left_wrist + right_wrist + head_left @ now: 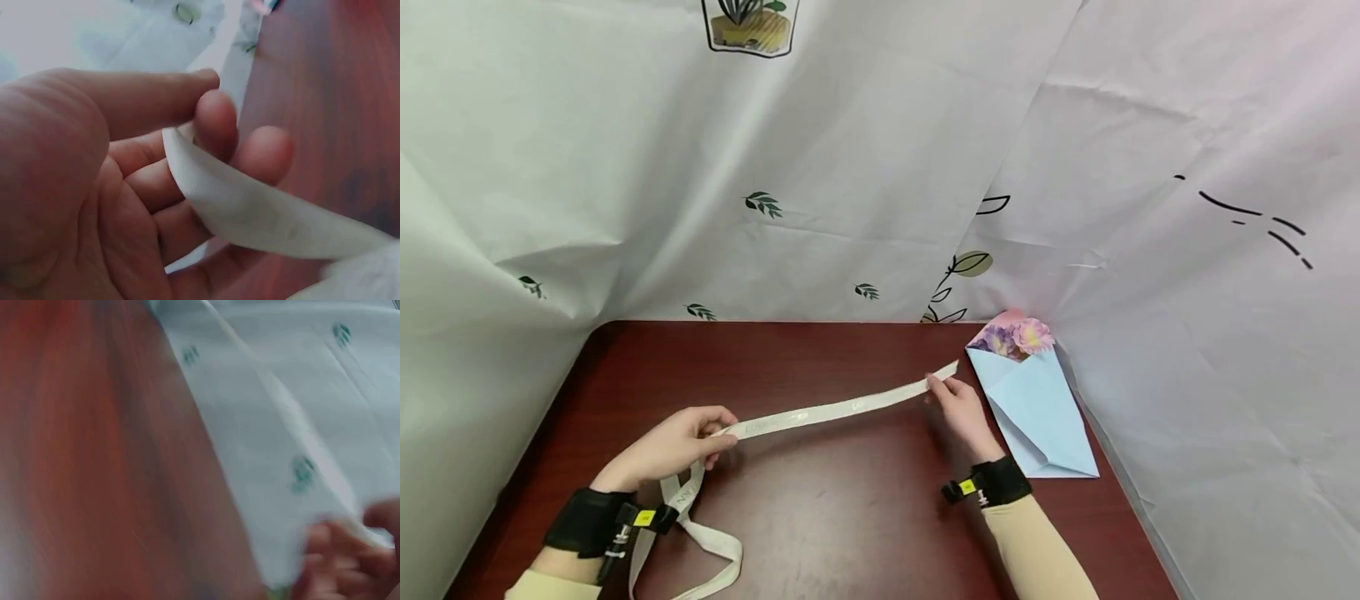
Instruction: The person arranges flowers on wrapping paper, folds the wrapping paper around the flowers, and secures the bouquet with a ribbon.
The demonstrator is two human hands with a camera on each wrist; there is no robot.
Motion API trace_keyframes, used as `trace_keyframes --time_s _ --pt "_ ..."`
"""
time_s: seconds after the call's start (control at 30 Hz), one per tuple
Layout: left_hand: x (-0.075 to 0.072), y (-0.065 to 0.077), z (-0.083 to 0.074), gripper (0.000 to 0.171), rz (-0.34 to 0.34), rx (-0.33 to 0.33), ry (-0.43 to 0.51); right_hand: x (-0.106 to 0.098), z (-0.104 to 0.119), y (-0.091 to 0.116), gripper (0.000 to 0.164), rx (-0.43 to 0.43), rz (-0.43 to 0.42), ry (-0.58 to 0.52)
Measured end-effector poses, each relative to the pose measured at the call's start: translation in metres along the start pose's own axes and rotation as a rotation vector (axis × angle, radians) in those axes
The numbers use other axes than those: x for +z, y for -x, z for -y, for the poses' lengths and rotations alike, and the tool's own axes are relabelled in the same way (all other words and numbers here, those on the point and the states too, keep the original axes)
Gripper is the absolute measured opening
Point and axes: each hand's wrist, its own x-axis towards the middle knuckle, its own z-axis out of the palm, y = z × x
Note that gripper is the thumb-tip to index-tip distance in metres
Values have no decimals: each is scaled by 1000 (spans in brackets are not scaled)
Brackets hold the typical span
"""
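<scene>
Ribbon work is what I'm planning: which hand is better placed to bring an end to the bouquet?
Probably the right hand: it pinches the ribbon near one end, beside the bouquet, while the left hand is farther away.

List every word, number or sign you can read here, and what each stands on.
None can be read with certainty.
Ribbon: faint letter-like marks, too small to read.
Yellow label on the left wrist and yellow label on the right wrist: any print too small to read.

Ribbon (827,412) L of bouquet (1041,408)
</scene>
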Motion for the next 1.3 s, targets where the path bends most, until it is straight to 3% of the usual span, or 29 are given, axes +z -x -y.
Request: trace_keyframes --time_s 0.1,0.13,0.2,0.27,0.3,0.4,0.5,0.57,0.67,0.77,0.9,1.03,1.3 --pt "0 -3 -10 22 -23 26 -67 -15 9 9 48 -57 82 427" --pt "2 -6 -14 22 -28 39 -80 -13 14 13 45 -108 97 517" --pt "10 -13 -22 21 -38 69 -115 -2 25 20 37 -238 117 587" --pt "20 -23 -31 17 -43 104 -137 17 38 27 37 -413 155 556" --pt "25 -28 -35 15 -42 121 -145 28 43 30 45 -504 196 521" --pt "38 -41 -47 11 -27 187 -161 60 59 38 69 -687 405 413" --pt "48 -49 -57 10 -1 239 -157 81 66 46 73 -721 596 312" --pt "52 -52 -60 10 6 249 -149 87 66 49 64 -703 652 265" --pt "49 -52 -59 8 -11 231 -148 82 65 50 40 -680 612 233" --pt "38 -46 -54 8 -26 186 -126 64 62 45 24 -671 494 241" --pt "17 -35 -44 8 -88 161 -148 29 53 39 22 -630 348 205" --pt "-7 -21 -35 3 -182 179 -183 -10 40 34 20 -563 247 166" --pt "-61 18 -23 6 -291 122 -190 -74 27 32 16 -442 198 236"
